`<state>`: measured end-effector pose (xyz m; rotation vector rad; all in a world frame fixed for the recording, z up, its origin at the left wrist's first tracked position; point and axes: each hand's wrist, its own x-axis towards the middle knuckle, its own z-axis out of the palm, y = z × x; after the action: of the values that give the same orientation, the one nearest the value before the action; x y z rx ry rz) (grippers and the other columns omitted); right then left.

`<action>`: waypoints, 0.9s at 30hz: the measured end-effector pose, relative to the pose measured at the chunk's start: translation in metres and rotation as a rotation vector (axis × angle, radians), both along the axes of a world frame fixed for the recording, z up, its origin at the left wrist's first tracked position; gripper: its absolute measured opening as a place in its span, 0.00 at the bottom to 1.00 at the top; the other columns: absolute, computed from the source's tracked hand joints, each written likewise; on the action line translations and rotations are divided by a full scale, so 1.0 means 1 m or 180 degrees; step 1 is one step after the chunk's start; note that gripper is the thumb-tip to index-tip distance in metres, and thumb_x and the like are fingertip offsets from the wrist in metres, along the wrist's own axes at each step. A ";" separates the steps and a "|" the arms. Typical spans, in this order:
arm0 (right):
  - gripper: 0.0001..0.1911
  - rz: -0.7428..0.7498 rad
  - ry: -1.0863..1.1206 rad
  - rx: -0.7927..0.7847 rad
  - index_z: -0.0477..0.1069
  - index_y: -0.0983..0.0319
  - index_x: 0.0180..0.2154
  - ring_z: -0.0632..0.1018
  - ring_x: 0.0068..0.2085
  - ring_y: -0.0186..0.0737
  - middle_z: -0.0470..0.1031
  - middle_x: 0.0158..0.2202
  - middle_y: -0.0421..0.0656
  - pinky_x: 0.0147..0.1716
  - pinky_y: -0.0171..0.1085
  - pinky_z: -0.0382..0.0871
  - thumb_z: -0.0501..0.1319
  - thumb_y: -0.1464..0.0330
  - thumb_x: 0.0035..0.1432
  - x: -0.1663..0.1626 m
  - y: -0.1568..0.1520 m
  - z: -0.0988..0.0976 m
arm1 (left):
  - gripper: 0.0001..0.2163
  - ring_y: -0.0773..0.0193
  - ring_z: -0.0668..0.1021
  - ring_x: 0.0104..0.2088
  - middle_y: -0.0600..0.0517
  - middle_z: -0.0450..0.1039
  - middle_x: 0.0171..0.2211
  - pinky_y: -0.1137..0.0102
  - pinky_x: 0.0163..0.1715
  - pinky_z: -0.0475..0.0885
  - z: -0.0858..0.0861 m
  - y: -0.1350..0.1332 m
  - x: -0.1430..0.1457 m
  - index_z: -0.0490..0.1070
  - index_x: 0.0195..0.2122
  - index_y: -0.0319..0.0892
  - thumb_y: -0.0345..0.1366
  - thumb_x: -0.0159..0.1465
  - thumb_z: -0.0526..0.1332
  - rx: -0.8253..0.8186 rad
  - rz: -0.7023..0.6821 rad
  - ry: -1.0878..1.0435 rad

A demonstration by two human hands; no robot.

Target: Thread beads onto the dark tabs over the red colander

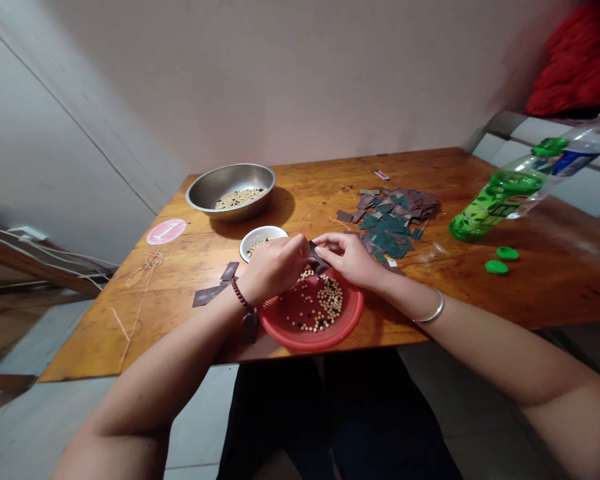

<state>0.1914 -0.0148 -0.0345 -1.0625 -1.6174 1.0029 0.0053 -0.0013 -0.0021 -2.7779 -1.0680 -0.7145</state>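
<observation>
Left hand and right hand together over the far rim of a red basket, fingers of both pinched shut on one small dark card between them. Basket at the near edge of the bench, pale and dark beads loose inside. Just beyond the left hand, a small white bowl with beads. Toward the far left corner, a steel bowl holding pale beads. Past the right hand, a heap of dark green and purple cards. Near the left edge, a pink round tag and loose string. At the right edge, a green bottle tilted, two green caps beside it.
</observation>
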 end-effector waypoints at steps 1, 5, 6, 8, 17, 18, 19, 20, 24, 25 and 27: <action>0.11 0.0009 0.0009 -0.0003 0.72 0.65 0.40 0.78 0.31 0.37 0.78 0.31 0.44 0.34 0.37 0.73 0.59 0.66 0.56 0.000 0.000 0.000 | 0.08 0.68 0.69 0.26 0.53 0.70 0.27 0.73 0.25 0.56 0.000 0.000 0.000 0.67 0.34 0.41 0.41 0.62 0.58 -0.0007 0.0001 0.0007; 0.11 0.0004 0.0017 -0.0008 0.72 0.64 0.40 0.79 0.31 0.37 0.78 0.31 0.44 0.35 0.38 0.74 0.59 0.66 0.56 0.000 0.000 0.000 | 0.08 0.68 0.69 0.26 0.53 0.70 0.27 0.73 0.25 0.56 0.001 0.000 0.000 0.67 0.35 0.41 0.41 0.61 0.58 0.0009 0.0014 0.0036; 0.11 -0.0003 0.0014 -0.0006 0.72 0.64 0.39 0.78 0.31 0.37 0.78 0.31 0.44 0.35 0.38 0.74 0.59 0.66 0.56 0.000 0.000 0.000 | 0.08 0.68 0.69 0.26 0.53 0.70 0.27 0.73 0.25 0.56 0.000 0.000 0.000 0.67 0.35 0.42 0.41 0.62 0.58 0.0008 0.0022 0.0043; 0.11 0.0005 0.0034 -0.0014 0.72 0.64 0.39 0.79 0.31 0.37 0.78 0.31 0.44 0.35 0.38 0.74 0.59 0.66 0.55 0.000 0.000 0.000 | 0.08 0.68 0.69 0.26 0.52 0.71 0.27 0.73 0.25 0.57 0.000 0.000 0.000 0.67 0.35 0.42 0.41 0.62 0.58 0.0004 0.0023 0.0051; 0.11 -0.0013 0.0061 -0.0015 0.72 0.65 0.39 0.79 0.32 0.37 0.78 0.33 0.45 0.35 0.37 0.74 0.59 0.67 0.55 -0.001 0.000 0.000 | 0.09 0.68 0.69 0.26 0.52 0.71 0.27 0.73 0.25 0.56 -0.001 0.000 0.000 0.67 0.35 0.42 0.42 0.62 0.58 0.0033 0.0003 0.0018; 0.11 -0.0012 0.0056 -0.0016 0.72 0.65 0.40 0.79 0.32 0.37 0.78 0.33 0.45 0.36 0.37 0.74 0.59 0.67 0.55 -0.001 0.000 0.000 | 0.09 0.68 0.69 0.26 0.52 0.71 0.27 0.73 0.25 0.56 -0.001 0.001 0.000 0.67 0.35 0.42 0.42 0.62 0.58 0.0025 -0.0006 0.0015; 0.11 -0.0011 0.0047 -0.0015 0.72 0.65 0.40 0.79 0.33 0.37 0.79 0.33 0.45 0.36 0.38 0.74 0.59 0.67 0.55 -0.001 0.000 0.000 | 0.09 0.68 0.70 0.26 0.52 0.71 0.27 0.73 0.25 0.56 -0.001 0.001 0.000 0.67 0.35 0.41 0.42 0.62 0.57 0.0016 -0.0011 0.0009; 0.11 -0.0008 0.0038 -0.0013 0.72 0.65 0.40 0.79 0.33 0.38 0.79 0.33 0.45 0.36 0.38 0.74 0.59 0.67 0.55 -0.001 0.000 0.000 | 0.09 0.68 0.70 0.26 0.52 0.71 0.27 0.73 0.25 0.57 -0.001 0.001 0.000 0.67 0.35 0.42 0.42 0.62 0.57 0.0005 -0.0007 0.0002; 0.11 -0.0031 0.0008 0.0010 0.72 0.65 0.39 0.79 0.33 0.38 0.79 0.33 0.45 0.36 0.38 0.74 0.59 0.67 0.55 -0.001 0.000 0.001 | 0.09 0.68 0.70 0.26 0.52 0.71 0.27 0.73 0.25 0.57 0.000 0.000 0.000 0.67 0.34 0.41 0.42 0.62 0.58 -0.0014 -0.0004 -0.0003; 0.11 -0.0034 0.0000 0.0018 0.72 0.65 0.39 0.79 0.32 0.38 0.79 0.32 0.45 0.36 0.38 0.74 0.59 0.67 0.55 -0.001 0.000 0.001 | 0.09 0.68 0.70 0.26 0.52 0.71 0.27 0.73 0.25 0.57 0.000 0.000 0.000 0.67 0.34 0.41 0.42 0.62 0.58 -0.0016 0.0000 -0.0003; 0.10 -0.0020 -0.0003 0.0017 0.73 0.64 0.39 0.79 0.33 0.38 0.79 0.32 0.45 0.36 0.38 0.74 0.59 0.67 0.55 -0.001 0.000 0.001 | 0.08 0.68 0.69 0.26 0.52 0.71 0.27 0.73 0.25 0.57 0.000 0.000 0.001 0.67 0.34 0.41 0.41 0.62 0.58 -0.0028 0.0002 0.0001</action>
<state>0.1908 -0.0149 -0.0334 -1.0638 -1.6157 0.9935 0.0058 -0.0018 -0.0020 -2.7848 -1.0744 -0.7113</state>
